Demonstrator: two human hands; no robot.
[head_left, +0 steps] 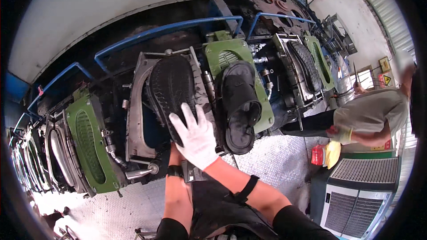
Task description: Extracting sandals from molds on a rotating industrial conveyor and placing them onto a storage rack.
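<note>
One black sole [172,82] lies on a metal frame [135,120], its near end under the right hand [195,138], gloved fingers spread wide; the left hand is hidden, grip impossible to tell; right of the sole, one black sandal [240,102], two green plates [265,93]; left, one green plate [95,160]

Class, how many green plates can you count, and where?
3: a green plate left of the large black sole, a second plate partly covered by the sandal, and a third plate by the narrower sole at right. More may be hidden in the far-left row.
</note>
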